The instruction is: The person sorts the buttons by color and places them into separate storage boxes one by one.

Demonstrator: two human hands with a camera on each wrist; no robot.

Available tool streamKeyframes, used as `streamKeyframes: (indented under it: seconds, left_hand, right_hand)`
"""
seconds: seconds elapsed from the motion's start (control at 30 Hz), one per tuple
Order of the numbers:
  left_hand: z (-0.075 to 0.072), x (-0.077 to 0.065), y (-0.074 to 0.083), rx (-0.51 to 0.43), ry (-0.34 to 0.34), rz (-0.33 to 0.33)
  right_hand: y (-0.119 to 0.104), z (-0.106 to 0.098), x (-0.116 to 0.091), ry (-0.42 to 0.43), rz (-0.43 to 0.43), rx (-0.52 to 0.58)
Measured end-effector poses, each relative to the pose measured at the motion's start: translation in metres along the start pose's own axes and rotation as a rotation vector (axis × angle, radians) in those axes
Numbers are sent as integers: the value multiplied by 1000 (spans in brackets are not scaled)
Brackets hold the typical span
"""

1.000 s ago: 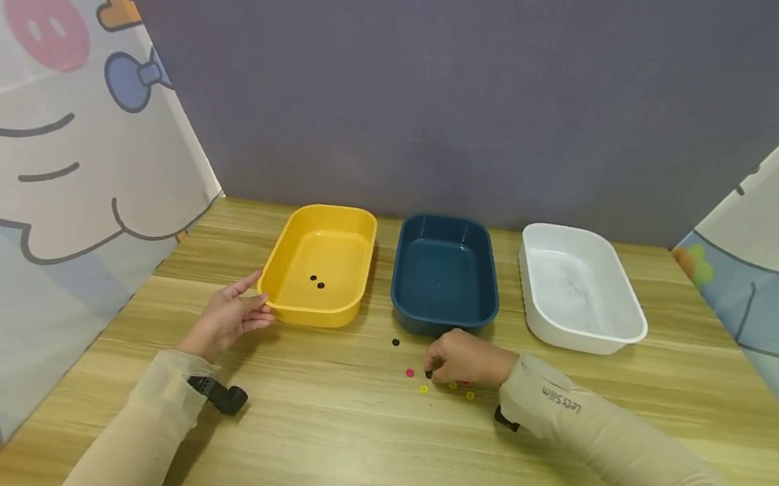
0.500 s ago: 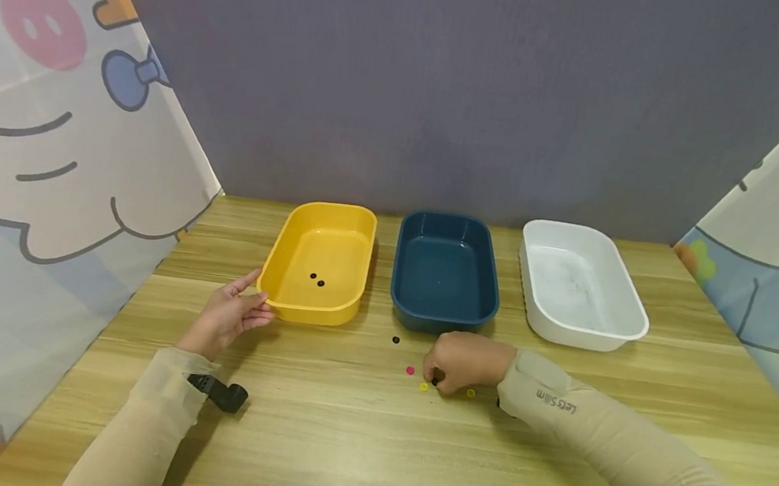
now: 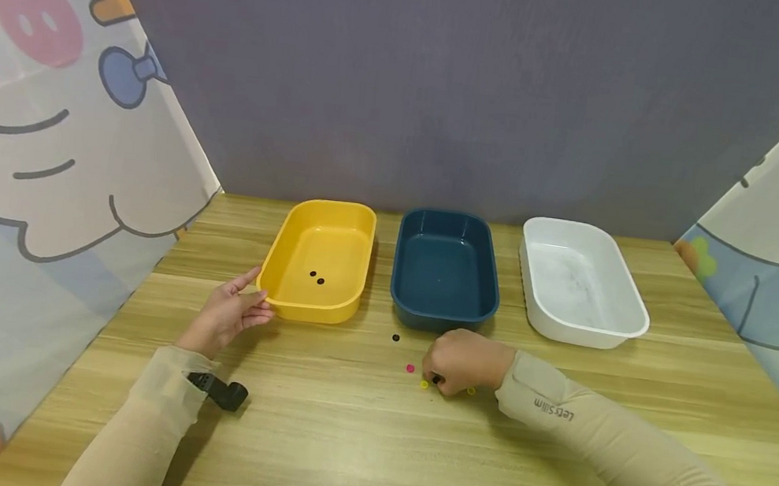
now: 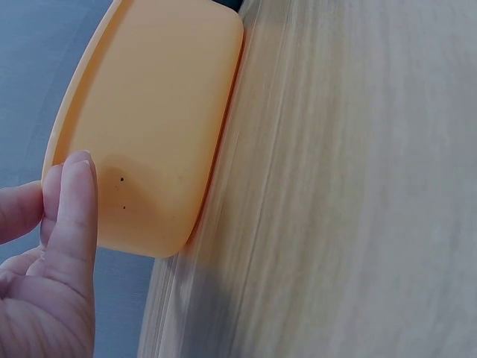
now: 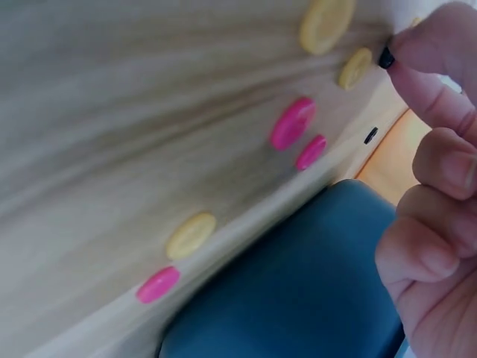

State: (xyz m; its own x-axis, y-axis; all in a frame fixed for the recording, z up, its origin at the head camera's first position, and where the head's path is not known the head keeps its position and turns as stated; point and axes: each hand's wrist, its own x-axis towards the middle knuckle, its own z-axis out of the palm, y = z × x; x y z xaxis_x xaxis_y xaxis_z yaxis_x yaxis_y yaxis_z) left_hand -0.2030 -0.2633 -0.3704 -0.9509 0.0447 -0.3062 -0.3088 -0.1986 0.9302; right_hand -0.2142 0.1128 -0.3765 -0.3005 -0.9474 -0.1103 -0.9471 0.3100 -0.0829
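My left hand [image 3: 225, 319] holds the near-left corner of the yellow bin [image 3: 307, 313], thumb at the rim and forefinger along the side. Two black buttons [image 3: 320, 281] lie inside that bin. Just in front of the dark blue bin [image 3: 441, 324], my right hand [image 3: 466, 360] pinches a black button [image 5: 386, 57] between thumb and forefinger, low over the wooden table. Around it lie several yellow buttons [image 5: 191, 236] and pink buttons [image 5: 293, 123], some hidden under the hand in the head view. Another black button [image 3: 396, 338] lies to its left.
A white bin [image 3: 582, 337] stands right of the blue one, with all three bins in a row. A grey wall [image 3: 449, 83] rises behind the wooden table [image 3: 340, 444]. Printed cartoon curtains [image 3: 7, 155] hang at both sides.
My right hand has shifted slightly over the buttons, with the black button drawn in between its fingertips, and now covers more of them. My left hand stays on the yellow bin.
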Motion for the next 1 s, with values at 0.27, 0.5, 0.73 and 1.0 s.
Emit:
streamKeyframes:
  seconds: [0.27,0.5,0.73,1.0]
  left_hand:
    - [3,2,0,7,-13,-6]
    - [-2,0,0,-9,-15,-2]
    - [-3,0,-1,-6,-14,1]
    - [0,-1,1,6,-3,-6]
  right_hand:
    - [-1,0,-2,-1,-3,-40]
    - [-2,-3,3,12,-10,5]
    - [-3,-8,5,63,-16,35]
    - [-2,-33,6,141,-25,-15]
